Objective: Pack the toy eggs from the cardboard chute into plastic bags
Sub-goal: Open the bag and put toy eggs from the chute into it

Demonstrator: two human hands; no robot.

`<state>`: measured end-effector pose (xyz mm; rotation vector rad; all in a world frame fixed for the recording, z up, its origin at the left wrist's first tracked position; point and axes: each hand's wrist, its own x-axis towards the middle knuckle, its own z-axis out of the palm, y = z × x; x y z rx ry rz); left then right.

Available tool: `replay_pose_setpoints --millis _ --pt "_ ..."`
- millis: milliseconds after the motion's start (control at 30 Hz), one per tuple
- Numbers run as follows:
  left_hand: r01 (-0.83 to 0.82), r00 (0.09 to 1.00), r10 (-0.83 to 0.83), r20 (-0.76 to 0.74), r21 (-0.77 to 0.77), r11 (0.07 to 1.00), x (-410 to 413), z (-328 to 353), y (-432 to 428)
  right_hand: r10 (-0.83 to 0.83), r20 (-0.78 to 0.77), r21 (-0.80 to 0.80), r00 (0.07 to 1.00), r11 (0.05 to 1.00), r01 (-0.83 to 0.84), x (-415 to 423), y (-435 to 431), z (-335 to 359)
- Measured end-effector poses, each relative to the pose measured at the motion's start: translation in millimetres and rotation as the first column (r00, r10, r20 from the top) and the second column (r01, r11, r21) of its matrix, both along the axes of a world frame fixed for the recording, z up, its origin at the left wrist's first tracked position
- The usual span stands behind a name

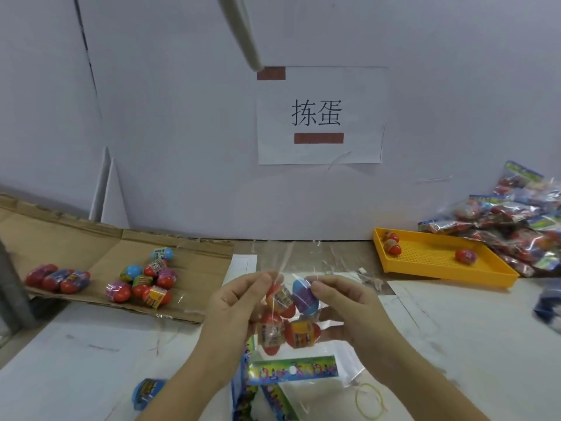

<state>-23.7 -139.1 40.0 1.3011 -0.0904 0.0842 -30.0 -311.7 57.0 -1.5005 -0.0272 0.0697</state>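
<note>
A clear plastic bag [306, 358] with a colourful printed header hangs in front of me, holding several toy eggs [290, 317]. My left hand [235, 302] pinches the bag's upper edge on the left. My right hand [343, 302] pinches the upper edge on the right. The bag's open top stands up between my fingertips. On the cardboard chute [100, 238] at the left lie several loose toy eggs [144, 282] in red, blue and purple, and a group of three red eggs [57, 278] sits near its left end.
A yellow perforated tray [437, 259] with three eggs stands at the right. Behind it is a pile of filled bags [513, 220]. Empty printed bags [261, 396] lie near the front edge, with a blue egg [147, 391] and a yellow rubber band [368, 401]. A white wall with a paper sign stands behind.
</note>
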Motion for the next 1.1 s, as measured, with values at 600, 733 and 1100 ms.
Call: replay_pose_setpoints --millis 600,733,1100 --pt "-0.23 0.973 0.23 0.014 -0.004 0.973 -8 -23 -13 -0.013 -0.075 0.113 0.997 0.993 0.022 10 -8 -26" --pt "-0.167 0.986 0.165 -0.034 -0.031 0.986 -7 -19 -7 -0.023 -0.026 0.059 0.999 0.998 0.025 10 -10 -25" --pt "-0.099 0.995 0.1 -0.002 -0.093 0.991 -6 -15 -3 0.057 0.134 0.106 0.989 0.992 -0.072 12 -21 -20"
